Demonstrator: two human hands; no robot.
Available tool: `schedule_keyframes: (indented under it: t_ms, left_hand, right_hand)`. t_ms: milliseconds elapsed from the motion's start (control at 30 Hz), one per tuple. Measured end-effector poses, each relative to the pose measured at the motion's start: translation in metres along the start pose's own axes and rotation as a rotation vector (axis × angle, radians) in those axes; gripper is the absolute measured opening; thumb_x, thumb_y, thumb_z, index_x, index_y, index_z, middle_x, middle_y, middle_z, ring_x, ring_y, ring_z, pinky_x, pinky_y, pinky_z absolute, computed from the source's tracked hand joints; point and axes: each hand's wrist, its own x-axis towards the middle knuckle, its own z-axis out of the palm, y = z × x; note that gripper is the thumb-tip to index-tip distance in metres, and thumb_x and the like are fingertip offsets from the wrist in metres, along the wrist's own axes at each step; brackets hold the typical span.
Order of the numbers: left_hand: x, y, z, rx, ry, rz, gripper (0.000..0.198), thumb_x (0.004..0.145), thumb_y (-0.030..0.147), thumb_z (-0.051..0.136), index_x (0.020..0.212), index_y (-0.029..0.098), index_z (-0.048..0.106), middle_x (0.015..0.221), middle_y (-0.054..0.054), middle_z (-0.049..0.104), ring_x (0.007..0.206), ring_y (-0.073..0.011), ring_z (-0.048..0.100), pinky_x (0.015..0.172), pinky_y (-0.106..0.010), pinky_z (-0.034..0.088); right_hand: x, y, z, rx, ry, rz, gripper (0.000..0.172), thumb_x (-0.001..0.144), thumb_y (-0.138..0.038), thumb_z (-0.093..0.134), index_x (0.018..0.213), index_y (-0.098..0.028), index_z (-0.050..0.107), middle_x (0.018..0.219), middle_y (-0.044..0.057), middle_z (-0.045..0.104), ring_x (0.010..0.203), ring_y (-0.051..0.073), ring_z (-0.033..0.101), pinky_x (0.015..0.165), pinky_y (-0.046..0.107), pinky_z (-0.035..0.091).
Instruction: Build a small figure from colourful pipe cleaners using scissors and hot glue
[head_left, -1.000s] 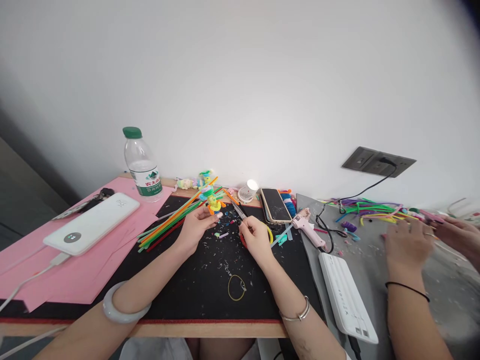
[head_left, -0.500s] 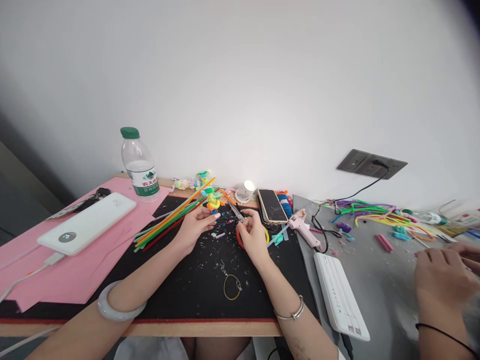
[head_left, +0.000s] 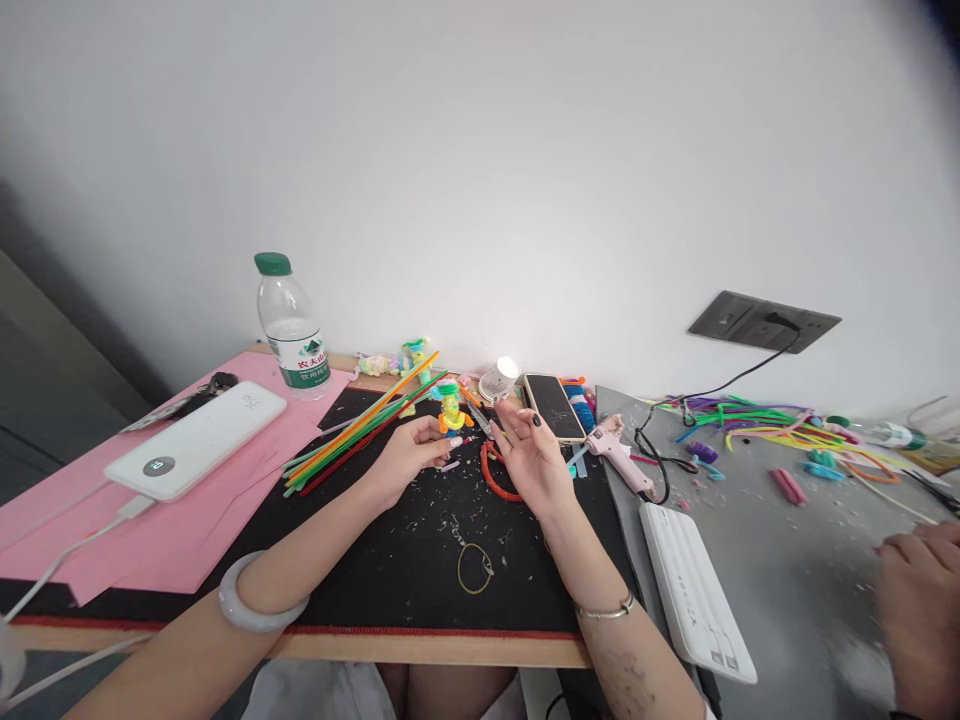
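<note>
My left hand pinches a small pipe-cleaner figure with a yellow body, green top, orange arms and a blue lower part. It is held upright above the black mat. My right hand is open, palm turned up and fingers spread, with nothing in it. Just beside and partly behind that hand lie scissors with red-orange handles, their blades pointing toward the wall. Left of the figure lies a bundle of long coloured pipe cleaners. Tiny clippings dot the mat.
A water bottle and white power bank stand on pink paper. At the back are a paper cup and phone. To the right lie a glue gun, another power bank and a person's hand.
My right hand has left the scissors' handles and turned palm up with fingers spread. My left hand has brought the figure slightly right, now more upright. The other person's hands have shifted rightward and lower in view.
</note>
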Motion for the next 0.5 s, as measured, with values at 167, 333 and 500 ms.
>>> schedule_keyframes:
  t_ms: [167,333,500]
  left_hand:
    - [0.000,0.000,-0.001,-0.022,0.030,-0.011,0.028,0.066,0.030,0.078,0.087,0.019,0.065,0.076,0.001,0.060,0.065,-0.0111,0.053,0.064,-0.024,0.045]
    - [0.002,0.000,-0.002,-0.023,0.073,-0.003,0.026,0.065,0.033,0.078,0.081,0.018,0.064,0.071,0.002,0.060,0.062,-0.0106,0.053,0.062,-0.024,0.045]
    - [0.002,-0.001,0.000,0.016,0.065,0.015,0.031,0.064,0.035,0.078,0.084,0.017,0.064,0.076,0.000,0.063,0.063,-0.0111,0.054,0.062,-0.024,0.045]
  right_hand:
    - [-0.002,-0.004,-0.003,-0.021,-0.021,0.144,0.027,0.078,-0.050,0.061,0.081,-0.023,0.055,0.053,-0.007,0.040,0.038,0.007,0.027,0.046,0.026,0.043]
    - [-0.002,0.003,-0.001,-0.213,-0.009,0.196,0.035,0.076,-0.046,0.061,0.098,-0.019,0.061,0.059,-0.008,0.037,0.041,0.005,0.015,0.038,0.021,0.016]
    - [-0.002,0.012,0.003,-0.619,-0.053,0.070,0.035,0.073,-0.037,0.066,0.100,-0.015,0.067,0.056,-0.008,0.037,0.050,0.009,0.033,0.050,0.023,0.029]
